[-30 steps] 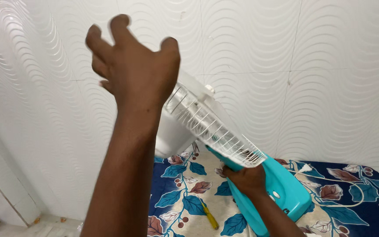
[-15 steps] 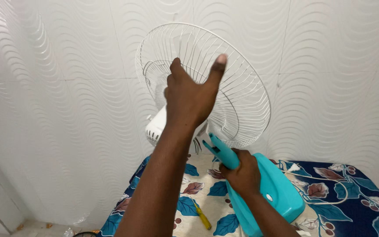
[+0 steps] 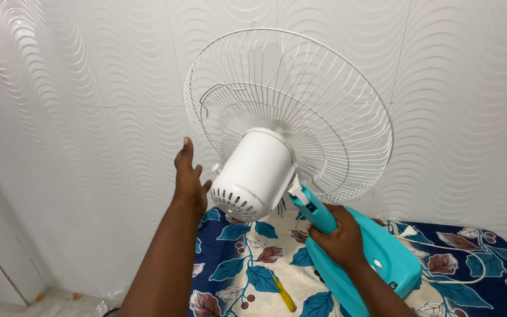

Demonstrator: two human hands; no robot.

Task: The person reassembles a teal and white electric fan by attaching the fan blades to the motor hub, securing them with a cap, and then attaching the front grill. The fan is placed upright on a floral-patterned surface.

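Observation:
A table fan is tilted up off the bed, its white wire grille (image 3: 300,88) facing the wall and its white motor housing (image 3: 256,173) pointing back at me. My right hand (image 3: 335,238) grips the fan's turquoise neck (image 3: 318,214) just above the turquoise base (image 3: 382,261). My left hand (image 3: 189,176) is raised beside the motor housing on its left, fingers apart and holding nothing, close to the grille's edge.
A bed with a blue and cream floral sheet (image 3: 247,264) lies below. A yellow screwdriver (image 3: 283,293) rests on it. The fan's white cord (image 3: 459,252) trails over the sheet at the right. White wavy wall tiles (image 3: 77,117) stand close behind.
The fan has turned, so the motor housing now faces me. My left hand has come off the grille and dropped to the left of the housing. My right hand keeps its grip.

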